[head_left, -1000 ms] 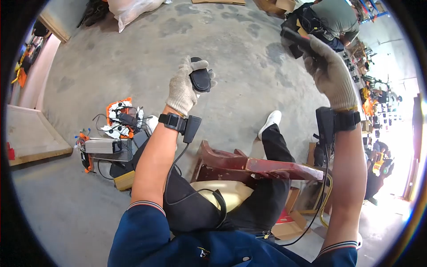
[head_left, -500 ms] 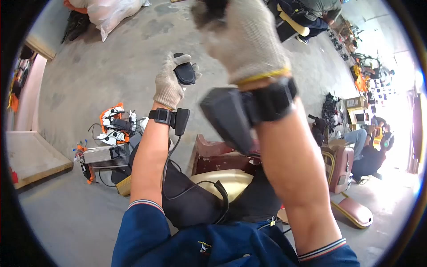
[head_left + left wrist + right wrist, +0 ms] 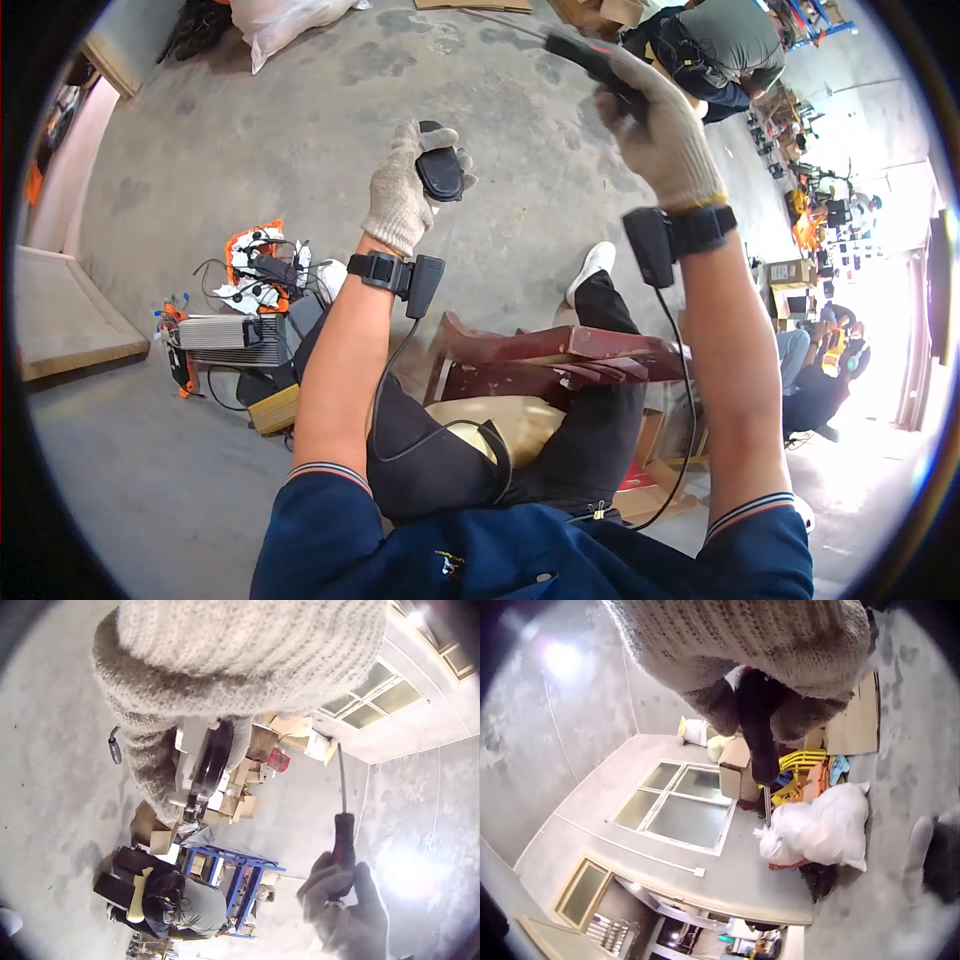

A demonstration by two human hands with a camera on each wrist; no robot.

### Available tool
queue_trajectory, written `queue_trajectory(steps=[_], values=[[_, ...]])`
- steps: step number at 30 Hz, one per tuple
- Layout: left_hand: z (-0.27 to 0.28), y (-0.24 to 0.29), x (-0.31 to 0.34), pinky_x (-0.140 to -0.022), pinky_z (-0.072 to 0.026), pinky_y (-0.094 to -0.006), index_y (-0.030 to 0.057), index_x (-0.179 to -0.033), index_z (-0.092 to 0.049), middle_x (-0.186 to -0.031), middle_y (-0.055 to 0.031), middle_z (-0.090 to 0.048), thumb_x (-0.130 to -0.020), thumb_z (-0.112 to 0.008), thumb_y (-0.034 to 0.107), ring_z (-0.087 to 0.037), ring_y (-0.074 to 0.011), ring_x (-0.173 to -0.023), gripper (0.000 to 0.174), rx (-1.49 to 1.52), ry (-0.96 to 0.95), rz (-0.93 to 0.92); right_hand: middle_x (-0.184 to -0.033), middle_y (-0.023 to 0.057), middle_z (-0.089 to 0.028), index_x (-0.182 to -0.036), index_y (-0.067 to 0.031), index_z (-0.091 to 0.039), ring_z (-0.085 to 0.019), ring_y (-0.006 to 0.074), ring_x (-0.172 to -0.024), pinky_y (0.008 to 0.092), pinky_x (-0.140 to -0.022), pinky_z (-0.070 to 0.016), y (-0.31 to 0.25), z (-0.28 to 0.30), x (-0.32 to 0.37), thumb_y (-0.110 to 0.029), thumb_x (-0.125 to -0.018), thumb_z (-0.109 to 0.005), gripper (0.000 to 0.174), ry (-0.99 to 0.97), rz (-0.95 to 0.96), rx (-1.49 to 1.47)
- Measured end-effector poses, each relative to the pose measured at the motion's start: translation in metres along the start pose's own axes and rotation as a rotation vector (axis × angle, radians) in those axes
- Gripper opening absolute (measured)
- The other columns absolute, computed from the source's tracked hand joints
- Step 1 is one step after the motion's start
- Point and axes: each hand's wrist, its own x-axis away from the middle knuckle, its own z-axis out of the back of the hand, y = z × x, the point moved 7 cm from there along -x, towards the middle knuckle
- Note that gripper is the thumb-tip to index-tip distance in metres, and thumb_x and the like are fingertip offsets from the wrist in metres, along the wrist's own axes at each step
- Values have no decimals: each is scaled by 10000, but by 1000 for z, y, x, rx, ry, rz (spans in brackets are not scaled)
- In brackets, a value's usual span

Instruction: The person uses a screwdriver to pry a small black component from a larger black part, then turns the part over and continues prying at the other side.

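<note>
My gloved left hand [image 3: 398, 190] grips a small black rounded object [image 3: 440, 176]; the thumb lies across its top. The left wrist view shows this object edge-on, with a pale part [image 3: 191, 742] beside the dark one. To the right and farther up, my gloved right hand [image 3: 668, 135] holds a screwdriver [image 3: 590, 65] by its black and red handle. Its thin metal shaft points up and left in the head view, well apart from the black object. The left wrist view also shows the screwdriver [image 3: 343, 844] raised, shaft upward.
A dark red wooden stool or chair [image 3: 560, 345] stands between my legs. On the floor at left lie a finned metal unit [image 3: 235, 338] and orange-and-white parts with cables [image 3: 265, 265]. A white sack [image 3: 290, 30] sits at the back. Someone in a grey shirt [image 3: 735, 40] bends over at the upper right.
My right hand swung left and close to the camera with the screwdriver, then back out to the right. My left hand keeps its hold on the black object and shifts only slightly.
</note>
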Motion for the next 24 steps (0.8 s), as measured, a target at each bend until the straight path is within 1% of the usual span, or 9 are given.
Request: queue_trajectory(steps=[3, 6, 10, 12, 14, 15, 17, 22, 24], values=[[-2, -6, -1, -776, -653, -508, -10, -1167, -626, -1112, -200, -686, -1081, -503, 387, -741, -369, -951, 424, -10, -19, 5, -923, 110, -699, -1094, 1, -687, -696, 197, -749, 257, -626, -594, -1, 40, 5, -154, -953, -753, 219, 57, 0, -17], [-1, -18, -9, -757, -651, -492, -12, -1154, -644, -1078, -193, -704, -1081, -500, 417, -743, -356, -938, 458, -31, -39, 29, -918, 103, -696, -1104, -7, -688, -695, 195, -748, 267, -633, -596, 2, 57, 6, -151, -961, -743, 210, 64, -4, -63], [2, -28, -13, -749, -647, -484, -8, -1140, -650, -1027, -173, -726, -1080, -496, 449, -744, -347, -918, 486, -27, 8, 68, -932, 86, -700, -1154, -4, -693, -689, 177, -764, 267, -687, -588, 17, 49, 19, -137, -972, -723, 228, 71, -35, -73], [-3, -25, -9, -762, -646, -491, -13, -1123, -642, -1048, -166, -724, -1075, -505, 446, -741, -351, -936, 481, -107, 53, 76, -949, 84, -700, -1199, 12, -691, -688, 164, -794, 254, -711, -580, 20, 46, 24, -142, -981, -705, 267, -28, -25, 71], [0, -23, -8, -785, -647, -500, -29, -1109, -657, -1061, -170, -721, -1076, -505, 432, -737, -350, -960, 486, -87, 132, 40, -960, 85, -687, -1229, 22, -687, -672, 151, -804, 246, -717, -562, 20, 40, 32, -136, -982, -692, 293, -21, -10, 95], [0, -19, -9, -799, -649, -513, -27, -1173, -640, -1099, -180, -713, -1080, -502, 401, -732, -348, -988, 459, -96, 87, 25, -970, 88, -682, -1230, 25, -685, -660, 149, -798, 247, -720, -552, 23, 39, 34, -130, -977, -692, 297, -51, -30, 105], [9, -25, -14, -804, -649, -516, -18, -1188, -642, -1104, -184, -711, -1079, -509, 390, -732, -349, -989, 443, -87, 83, 49, -994, 85, -665, -1238, 30, -678, -629, 140, -784, 249, -736, -526, 24, 33, 38, -129, -962, -699, 319, -97, -61, 151], [9, -26, -11, -803, -651, -509, -3, -1194, -657, -1098, -193, -710, -1072, -539, 361, -732, -348, -989, 402, -81, 69, 67, -1013, 74, -662, -1230, 27, -676, -615, 118, -792, 241, -745, -520, 30, 27, 36, -153, -956, -700, 328, -111, -78, 244], [4, -23, -7, -707, -648, -452, -6, -1075, -690, -998, -125, -693, -1022, -626, 286, -727, -285, -843, 304, 33, 109, 42, -1022, 72, -664, -1234, 20, -677, -609, 112, -796, 238, -745, -516, 30, 31, 35, -145, -956, -690, 324, -119, -87, 330]])
